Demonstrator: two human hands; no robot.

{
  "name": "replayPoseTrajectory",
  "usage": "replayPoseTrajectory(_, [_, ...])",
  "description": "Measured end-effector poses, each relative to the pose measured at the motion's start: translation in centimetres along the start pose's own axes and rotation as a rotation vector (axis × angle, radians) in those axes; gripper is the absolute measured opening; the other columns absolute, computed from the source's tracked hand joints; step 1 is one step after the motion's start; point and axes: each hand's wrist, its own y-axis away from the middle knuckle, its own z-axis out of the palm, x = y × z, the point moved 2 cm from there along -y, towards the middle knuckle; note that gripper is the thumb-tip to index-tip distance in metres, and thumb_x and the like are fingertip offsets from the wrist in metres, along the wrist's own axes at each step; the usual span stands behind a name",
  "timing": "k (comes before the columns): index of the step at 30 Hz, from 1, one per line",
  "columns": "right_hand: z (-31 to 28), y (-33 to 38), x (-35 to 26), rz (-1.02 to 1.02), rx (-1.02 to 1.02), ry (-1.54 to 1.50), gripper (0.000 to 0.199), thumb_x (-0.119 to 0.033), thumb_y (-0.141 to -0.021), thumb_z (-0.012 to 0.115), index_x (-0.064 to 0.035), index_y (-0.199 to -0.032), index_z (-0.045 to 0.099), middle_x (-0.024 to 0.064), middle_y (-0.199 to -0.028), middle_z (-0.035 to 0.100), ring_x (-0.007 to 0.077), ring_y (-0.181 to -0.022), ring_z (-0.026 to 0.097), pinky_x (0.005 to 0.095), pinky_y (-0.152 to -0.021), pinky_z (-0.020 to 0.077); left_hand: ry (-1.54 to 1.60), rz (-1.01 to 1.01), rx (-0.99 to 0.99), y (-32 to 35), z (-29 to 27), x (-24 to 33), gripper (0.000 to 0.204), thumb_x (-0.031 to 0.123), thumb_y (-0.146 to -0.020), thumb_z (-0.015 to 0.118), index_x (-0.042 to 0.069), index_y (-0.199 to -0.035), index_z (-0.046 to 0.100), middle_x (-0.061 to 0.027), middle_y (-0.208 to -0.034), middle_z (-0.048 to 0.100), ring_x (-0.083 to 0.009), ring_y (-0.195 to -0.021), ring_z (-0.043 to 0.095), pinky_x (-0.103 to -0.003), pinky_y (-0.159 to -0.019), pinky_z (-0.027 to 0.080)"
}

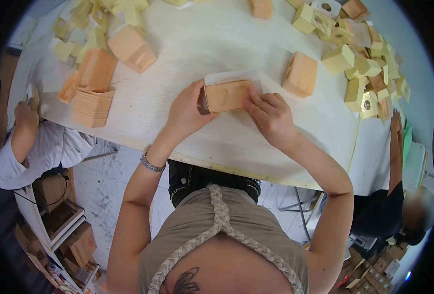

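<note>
Left hand (186, 115) and right hand (270, 115) both gripping small tan cardboard box (226, 95), fingers curled on its ends; box showing pressed oval dent, white flap behind, sitting near table (187, 54) front edge.

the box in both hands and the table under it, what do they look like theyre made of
The small box looks like matte tan cardboard or paperboard: flat creased panels, a pale flap at the top, a shape pressed into its face. The left hand and right hand hold it. The table looks like pale wood-grain board, possibly laminate: faint streaks, low sheen.
</note>
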Motion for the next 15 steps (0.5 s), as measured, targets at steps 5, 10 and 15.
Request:
replayPoseTrajectory(5, [1.7, 0.2, -0.3, 0.041, 0.134, -0.002, 0.025, -0.005, -0.073, 0.068, -0.0014, -0.098, 0.071, 0.0136, -0.116, 0.069, 0.0215, -0.091, 0.065, 0.0332, -0.075, 0.0475, 0.011, -0.002, 0.032, 0.1, 0.0, 0.1, 0.074, 0.011, -0.065, 0.085, 0.003, -0.128, 0.048, -0.0123, -0.109, 0.062, -0.0284, -0.093, 0.064, -0.036, -0.079, 0.053])
replayPoseTrajectory(10, [-0.2, 0.1, -3.3, 0.202, -0.071, 0.146, 0.022, -0.014, -0.078, 0.070, -0.0036, -0.097, 0.071, 0.0096, -0.118, 0.069, 0.0219, -0.109, 0.059, 0.0445, -0.089, 0.0387, -0.025, 0.070, 0.030, 0.0, -0.3, 0.6, 0.073, 0.011, -0.065, 0.086, 0.002, -0.126, 0.048, -0.0126, -0.110, 0.062, -0.0292, -0.095, 0.064, -0.036, -0.079, 0.054])
replayPoseTrajectory(15, [-0.3, -0.8, -2.3, 0.261, -0.063, 0.191, 0.027, -0.018, -0.081, 0.069, -0.0070, -0.105, 0.070, 0.0026, -0.120, 0.067, 0.0213, -0.121, 0.051, 0.0477, -0.095, 0.0326, -0.064, 0.140, 0.064, 0.1, 0.0, -0.3, 0.073, 0.013, -0.065, 0.086, 0.001, -0.126, 0.048, -0.0138, -0.112, 0.061, -0.0317, -0.100, 0.062, -0.038, -0.082, 0.053])
